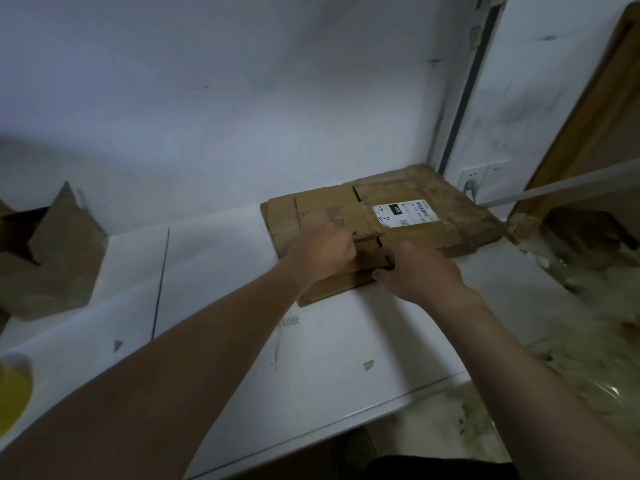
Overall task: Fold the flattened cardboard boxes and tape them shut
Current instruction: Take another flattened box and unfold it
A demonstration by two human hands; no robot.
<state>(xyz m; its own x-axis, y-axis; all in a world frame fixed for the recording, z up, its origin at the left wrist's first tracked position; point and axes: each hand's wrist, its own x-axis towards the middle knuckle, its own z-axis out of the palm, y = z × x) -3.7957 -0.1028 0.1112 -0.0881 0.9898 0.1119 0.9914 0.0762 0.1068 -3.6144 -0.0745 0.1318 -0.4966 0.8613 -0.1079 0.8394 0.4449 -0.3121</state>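
A stack of flattened brown cardboard boxes [408, 209] lies on the white table [214, 278] against the wall, at the far right. The top one carries a white shipping label [403, 213]. My left hand [322, 252] has its fingers curled over the near part of the top flattened box. My right hand [419, 271] grips the near edge of that same cardboard, thumb under a flap. Both forearms reach in from the bottom of the view.
An opened cardboard box [52, 258] with raised flaps stands at the far left of the table. A yellow round object [12, 389] shows at the left edge. Clear plastic wrap [588, 306] and clutter lie on the floor to the right. Wall sockets [485, 176] sit behind the stack.
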